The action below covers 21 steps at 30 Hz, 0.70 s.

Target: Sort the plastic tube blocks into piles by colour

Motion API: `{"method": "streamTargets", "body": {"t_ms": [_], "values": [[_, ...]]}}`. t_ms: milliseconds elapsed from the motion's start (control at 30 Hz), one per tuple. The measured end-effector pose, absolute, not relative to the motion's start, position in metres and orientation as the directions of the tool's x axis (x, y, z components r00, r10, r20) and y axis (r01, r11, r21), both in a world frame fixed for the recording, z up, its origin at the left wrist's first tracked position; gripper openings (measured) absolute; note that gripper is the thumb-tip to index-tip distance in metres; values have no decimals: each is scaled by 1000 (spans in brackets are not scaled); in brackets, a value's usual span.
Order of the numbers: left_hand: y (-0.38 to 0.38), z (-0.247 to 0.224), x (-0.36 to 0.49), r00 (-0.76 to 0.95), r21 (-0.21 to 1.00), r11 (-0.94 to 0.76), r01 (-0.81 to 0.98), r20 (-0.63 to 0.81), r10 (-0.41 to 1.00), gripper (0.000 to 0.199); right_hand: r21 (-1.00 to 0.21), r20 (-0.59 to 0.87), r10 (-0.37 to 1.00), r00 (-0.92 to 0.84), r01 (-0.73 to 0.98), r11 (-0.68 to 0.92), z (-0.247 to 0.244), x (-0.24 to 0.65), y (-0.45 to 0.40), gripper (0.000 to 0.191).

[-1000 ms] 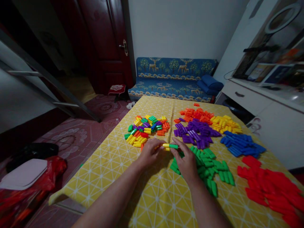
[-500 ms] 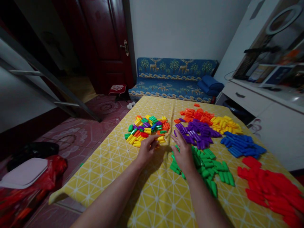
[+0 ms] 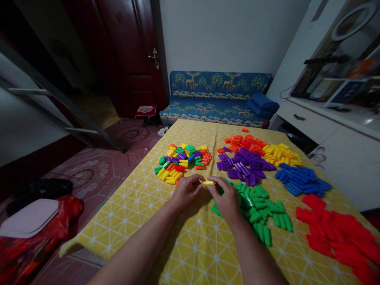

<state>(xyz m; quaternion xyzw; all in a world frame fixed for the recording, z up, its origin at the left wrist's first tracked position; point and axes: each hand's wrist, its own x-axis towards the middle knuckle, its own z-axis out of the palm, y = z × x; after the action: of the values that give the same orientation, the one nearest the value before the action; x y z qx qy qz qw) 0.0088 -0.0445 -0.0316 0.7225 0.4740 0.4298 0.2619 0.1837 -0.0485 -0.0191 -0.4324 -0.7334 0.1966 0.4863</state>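
Note:
Between my two hands, just above the cloth, is a small yellow plastic block point(image 3: 208, 183). My left hand point(image 3: 187, 192) pinches its left end, and my right hand point(image 3: 226, 196) has thumb and fingers closed on its right end. Beyond my left hand lies a mixed pile of tube-shaped plastic blocks point(image 3: 179, 161) in several colours. Green blocks point(image 3: 257, 209) spread beside and partly behind my right hand. Past them is a heap of purple blocks point(image 3: 247, 164).
Orange blocks point(image 3: 245, 142), yellow blocks point(image 3: 282, 154), blue blocks point(image 3: 301, 180) and red blocks point(image 3: 338, 229) form separate heaps along the right. A patterned yellow tablecloth point(image 3: 178, 249) covers the table. A blue sofa point(image 3: 219, 97) stands behind; a white cabinet point(image 3: 341, 158) borders the right.
My right hand has moved left and closed on the yellow block. My left hand has drawn slightly nearer and away from the mixed pile, with that block between its fingers.

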Motion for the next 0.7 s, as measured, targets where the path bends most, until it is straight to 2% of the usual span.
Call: {"method": "streamTargets", "body": {"t_ms": [133,200,267,367,533,600,700], "values": [[-42,-24,-2,176,540,-403,739,423,889,23,-809,477,878,48,414,417,-24,194,-45,22],[-41,-22,-8,152,436,-344,831,416,897,30,-879,417,890,186,332,343,-27,201,-42,29],[-39,-23,-13,145,372,-300,878,391,909,37,-927,353,891,284,233,293,-30,208,-38,35],[-37,-28,-18,165,342,-294,893,360,918,33,-953,299,889,346,159,258,-31,213,-35,39],[-35,-32,-14,148,377,-309,873,398,905,32,-947,318,881,350,166,276,-30,208,-39,36],[-34,-29,-5,99,467,-346,814,476,874,34,-942,331,878,347,180,284,-30,205,-40,35],[-28,-23,20,-35,707,-399,584,513,857,36,-933,353,865,357,203,297,-32,204,-41,35]]}}
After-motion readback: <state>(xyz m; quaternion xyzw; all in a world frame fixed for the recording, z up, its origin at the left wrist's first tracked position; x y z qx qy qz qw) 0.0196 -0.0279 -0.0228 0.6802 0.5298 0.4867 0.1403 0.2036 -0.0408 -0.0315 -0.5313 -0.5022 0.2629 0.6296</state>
